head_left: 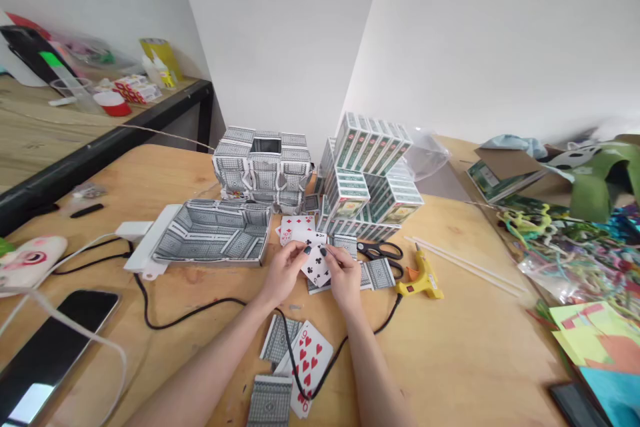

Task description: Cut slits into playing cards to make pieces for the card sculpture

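My left hand (pixel 284 271) and my right hand (pixel 343 273) pinch a playing card (pixel 315 260) between them, its face with black club marks turned up. Just behind it lie cards with red diamonds (pixel 296 225). Face-down cards with grey patterned backs (pixel 381 273) rest to the right of my right hand. Nearer to me, between my forearms, are a nine of hearts (pixel 311 360) and more face-down cards (pixel 269 401). A tray covered in grey card backs (pixel 215 232) stands left of my hands. Behind it is a block-like structure built of cards (pixel 264 170).
Stacked card boxes (pixel 370 173) stand at the back. Black scissors (pixel 387 251), a yellow glue gun (pixel 423 277) and white sticks (pixel 470 267) lie to the right. The gun's black cable crosses under my forearms. A phone (pixel 55 353) is at left, craft materials (pixel 590 247) at far right.
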Demonstrator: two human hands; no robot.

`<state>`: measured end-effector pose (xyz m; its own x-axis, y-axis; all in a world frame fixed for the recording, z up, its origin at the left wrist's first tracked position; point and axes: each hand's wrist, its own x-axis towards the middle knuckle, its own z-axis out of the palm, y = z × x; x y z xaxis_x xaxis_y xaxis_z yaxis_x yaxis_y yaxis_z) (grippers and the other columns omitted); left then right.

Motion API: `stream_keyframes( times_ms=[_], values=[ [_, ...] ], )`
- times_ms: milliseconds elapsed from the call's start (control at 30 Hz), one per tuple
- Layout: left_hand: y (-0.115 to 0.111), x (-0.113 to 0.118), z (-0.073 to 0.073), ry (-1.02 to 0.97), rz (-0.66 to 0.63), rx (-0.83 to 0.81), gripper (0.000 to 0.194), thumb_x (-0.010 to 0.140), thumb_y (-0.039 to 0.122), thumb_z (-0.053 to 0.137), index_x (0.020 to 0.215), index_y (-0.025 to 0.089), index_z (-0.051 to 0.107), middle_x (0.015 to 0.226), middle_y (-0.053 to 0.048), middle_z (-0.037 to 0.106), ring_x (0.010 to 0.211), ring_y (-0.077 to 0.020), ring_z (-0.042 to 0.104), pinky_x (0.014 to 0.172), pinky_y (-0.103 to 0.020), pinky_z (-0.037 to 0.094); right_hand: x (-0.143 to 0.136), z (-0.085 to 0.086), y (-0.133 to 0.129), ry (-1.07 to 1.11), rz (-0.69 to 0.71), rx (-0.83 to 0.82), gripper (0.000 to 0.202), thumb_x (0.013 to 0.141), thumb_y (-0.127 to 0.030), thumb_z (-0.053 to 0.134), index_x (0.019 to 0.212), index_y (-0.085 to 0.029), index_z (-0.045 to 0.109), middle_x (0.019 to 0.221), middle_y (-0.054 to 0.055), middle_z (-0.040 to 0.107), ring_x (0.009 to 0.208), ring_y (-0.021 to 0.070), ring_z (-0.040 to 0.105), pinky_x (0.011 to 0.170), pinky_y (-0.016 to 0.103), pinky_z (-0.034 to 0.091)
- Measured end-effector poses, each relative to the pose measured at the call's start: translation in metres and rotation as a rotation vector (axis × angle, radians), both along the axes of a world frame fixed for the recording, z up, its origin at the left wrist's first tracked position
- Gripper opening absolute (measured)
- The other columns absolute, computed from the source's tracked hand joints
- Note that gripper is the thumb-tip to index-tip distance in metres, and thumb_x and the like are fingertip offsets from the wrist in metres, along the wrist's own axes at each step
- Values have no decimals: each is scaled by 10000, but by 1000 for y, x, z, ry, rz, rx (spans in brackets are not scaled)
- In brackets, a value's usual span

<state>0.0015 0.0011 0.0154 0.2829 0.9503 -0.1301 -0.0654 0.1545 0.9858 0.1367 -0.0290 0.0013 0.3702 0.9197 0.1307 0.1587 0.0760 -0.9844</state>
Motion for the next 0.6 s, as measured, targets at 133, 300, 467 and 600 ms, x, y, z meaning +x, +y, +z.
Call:
stream_keyframes(
  times_ms=[133,300,467,600],
  values=[
    [3,-3,5,-287,-197,-298,143,685,254,617,761,152,552,686,23,543,643,-108,523,596,-222,423,1,2,0,63,40,-19,171,729,-291,590,805,-208,718,814,58,676,788,201,597,742,335,450],
    [2,-5,9,-433,-283,-439,152,667,176,663,769,147,554,736,14,552,676,-97,527,630,-225,424,0,5,-1,76,92,0,151,721,-278,597,790,-232,723,816,48,674,794,201,589,746,339,444],
    [2,-5,11,-531,-347,-603,191,708,203,637,880,158,567,762,-25,596,707,-160,580,671,-329,463,1,6,-1,110,100,-16,153,707,-306,619,787,-231,726,787,42,663,753,194,577,697,329,448],
    [3,-3,10,-578,-345,-672,218,751,282,583,901,125,576,754,-75,621,701,-213,601,629,-359,468,0,6,-3,151,88,-41,161,712,-326,620,774,-222,728,770,35,649,701,182,560,627,315,444]
  ],
)
